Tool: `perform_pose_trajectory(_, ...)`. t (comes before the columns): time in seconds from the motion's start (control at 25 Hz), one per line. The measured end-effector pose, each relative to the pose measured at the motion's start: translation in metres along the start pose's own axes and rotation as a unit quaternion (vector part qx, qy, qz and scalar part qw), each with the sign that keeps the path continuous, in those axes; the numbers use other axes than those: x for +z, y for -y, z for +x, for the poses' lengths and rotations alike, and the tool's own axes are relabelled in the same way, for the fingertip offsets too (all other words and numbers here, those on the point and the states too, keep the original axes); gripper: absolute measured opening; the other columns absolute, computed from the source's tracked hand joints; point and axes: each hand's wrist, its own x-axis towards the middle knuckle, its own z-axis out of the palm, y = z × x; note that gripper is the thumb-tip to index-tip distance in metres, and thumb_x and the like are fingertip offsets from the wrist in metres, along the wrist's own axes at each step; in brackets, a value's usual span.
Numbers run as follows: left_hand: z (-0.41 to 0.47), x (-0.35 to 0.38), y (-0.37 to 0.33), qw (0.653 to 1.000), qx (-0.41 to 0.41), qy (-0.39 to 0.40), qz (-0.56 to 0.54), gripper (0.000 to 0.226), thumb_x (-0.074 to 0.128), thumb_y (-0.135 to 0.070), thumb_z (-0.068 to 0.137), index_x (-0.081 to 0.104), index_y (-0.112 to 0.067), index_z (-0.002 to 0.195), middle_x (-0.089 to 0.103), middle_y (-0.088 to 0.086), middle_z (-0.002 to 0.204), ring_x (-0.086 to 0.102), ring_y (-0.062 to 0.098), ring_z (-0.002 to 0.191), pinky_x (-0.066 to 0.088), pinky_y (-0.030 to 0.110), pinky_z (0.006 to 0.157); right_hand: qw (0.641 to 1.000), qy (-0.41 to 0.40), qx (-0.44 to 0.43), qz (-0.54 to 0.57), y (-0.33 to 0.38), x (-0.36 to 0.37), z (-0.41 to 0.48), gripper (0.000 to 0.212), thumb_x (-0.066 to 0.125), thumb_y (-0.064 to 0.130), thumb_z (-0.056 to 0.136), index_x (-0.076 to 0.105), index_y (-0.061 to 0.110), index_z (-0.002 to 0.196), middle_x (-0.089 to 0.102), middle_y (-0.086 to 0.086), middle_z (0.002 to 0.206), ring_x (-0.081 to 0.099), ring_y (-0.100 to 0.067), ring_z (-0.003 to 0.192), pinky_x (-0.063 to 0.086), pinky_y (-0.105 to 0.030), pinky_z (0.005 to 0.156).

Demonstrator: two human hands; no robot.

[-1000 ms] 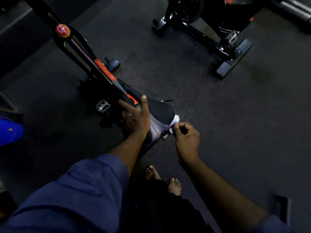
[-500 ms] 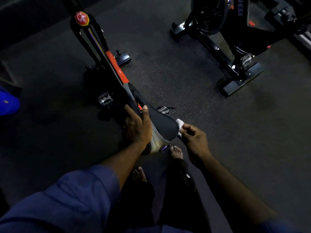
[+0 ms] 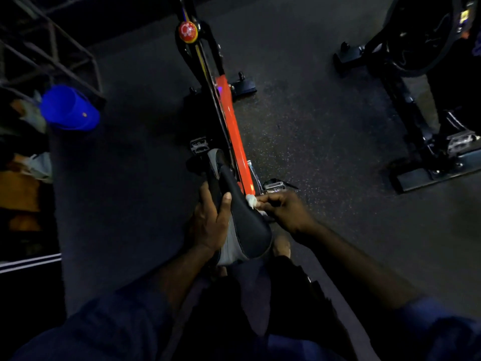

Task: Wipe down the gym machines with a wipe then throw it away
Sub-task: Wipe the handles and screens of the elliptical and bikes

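A spin bike with an orange frame (image 3: 232, 126) and a red knob (image 3: 188, 32) stands in front of me. Its black and grey saddle (image 3: 247, 227) is at the centre of the view. My left hand (image 3: 208, 222) grips the saddle's left side, thumb on top. My right hand (image 3: 286, 212) pinches a small white wipe (image 3: 251, 200) against the saddle's right edge, near the nose. Most of the wipe is hidden inside my fingers.
A second black exercise bike (image 3: 421, 105) stands at the right. A blue bucket (image 3: 68, 108) sits at the left beside a dark metal rack (image 3: 52, 56) and cluttered items. Dark speckled rubber floor (image 3: 312, 131) lies between the machines. My bare foot (image 3: 282, 244) shows under the saddle.
The view has swung so the bike runs straight ahead. My right hand has slid the wipe forward along the saddle's right edge towards the nose. My left hand keeps its hold.
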Motion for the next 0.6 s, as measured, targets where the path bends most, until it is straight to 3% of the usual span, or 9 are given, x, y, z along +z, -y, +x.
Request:
perform_pose_trajectory(0.08, 0.000, -0.001, -0.004, 1.000, 0.007, -0.013, -0.012, 0.075, 0.043, -0.062, 0.101, 0.030, -0.018, 0.161, 0.051, 0.014, 0.155, 0.052, 0.030, 0.137, 0.038, 0.028, 0.105, 1.000, 0.015, 0.000, -0.005, 0.000, 0.002, 0.007, 0.012, 0.076, 0.018, 0.095, 0.082, 0.012, 0.104, 0.079, -0.013, 0.102, 0.067, -0.018, 0.088, 0.059, -0.054, 0.090)
perform_pose_trajectory(0.12, 0.000, 0.000, -0.005, 1.000, 0.007, -0.013, -0.011, 0.072, 0.047, -0.057, 0.104, 0.030, -0.017, 0.162, 0.051, 0.014, 0.156, 0.052, 0.030, 0.137, 0.035, 0.025, 0.104, 1.000, 0.013, -0.001, -0.025, 0.005, 0.004, 0.017, 0.011, 0.074, 0.016, 0.096, 0.081, 0.012, 0.103, 0.080, -0.008, 0.095, 0.066, -0.015, 0.082, 0.060, -0.051, 0.081)
perform_pose_trajectory(0.2, 0.003, 0.001, -0.002, 1.000, -0.004, -0.003, -0.008, 0.069, 0.048, -0.056, 0.106, 0.029, -0.020, 0.162, 0.053, 0.014, 0.154, 0.054, 0.031, 0.135, 0.036, 0.026, 0.102, 0.998, 0.015, -0.027, -0.055, 0.025, 0.015, 0.036, 0.013, 0.069, 0.012, 0.099, 0.080, 0.009, 0.105, 0.072, 0.006, 0.073, 0.059, 0.000, 0.061, 0.052, -0.025, 0.059)
perform_pose_trajectory(0.28, 0.004, 0.001, 0.002, 1.000, -0.020, 0.006, -0.010, 0.076, 0.040, -0.069, 0.099, 0.027, -0.027, 0.161, 0.056, 0.015, 0.151, 0.059, 0.033, 0.130, 0.046, 0.036, 0.105, 0.999, -0.005, -0.038, -0.035, 0.034, 0.028, 0.046, 0.016, 0.067, 0.009, 0.100, 0.079, 0.004, 0.110, 0.069, 0.010, 0.071, 0.051, 0.007, 0.052, 0.042, -0.014, 0.053)
perform_pose_trajectory(0.36, 0.003, 0.000, 0.004, 0.999, -0.024, 0.007, -0.026, 0.078, 0.035, -0.077, 0.095, 0.027, -0.033, 0.159, 0.058, 0.012, 0.150, 0.060, 0.032, 0.130, 0.050, 0.047, 0.106, 1.000, 0.003, -0.021, 0.011, 0.031, 0.029, 0.042, 0.017, 0.068, 0.011, 0.099, 0.077, 0.002, 0.111, 0.069, 0.010, 0.072, 0.054, 0.005, 0.058, 0.046, -0.016, 0.058)
perform_pose_trajectory(0.44, 0.004, 0.001, 0.006, 0.999, -0.031, 0.006, -0.032, 0.073, 0.038, -0.071, 0.099, 0.030, -0.030, 0.160, 0.058, 0.010, 0.149, 0.059, 0.031, 0.130, 0.049, 0.044, 0.106, 0.999, 0.018, -0.002, 0.043, 0.037, 0.030, 0.047, 0.014, 0.068, 0.010, 0.099, 0.077, 0.004, 0.109, 0.071, 0.011, 0.073, 0.060, 0.000, 0.064, 0.051, -0.019, 0.062)
perform_pose_trajectory(0.6, 0.004, 0.004, 0.005, 0.998, -0.063, 0.004, 0.002, 0.069, 0.040, -0.065, 0.103, 0.033, -0.029, 0.161, 0.058, 0.015, 0.147, 0.059, 0.035, 0.130, 0.047, 0.041, 0.103, 0.997, 0.009, -0.029, 0.066, 0.068, 0.036, 0.089, 0.013, 0.071, 0.011, 0.098, 0.078, 0.006, 0.107, 0.079, -0.005, 0.099, 0.071, -0.015, 0.090, 0.058, -0.037, 0.085)
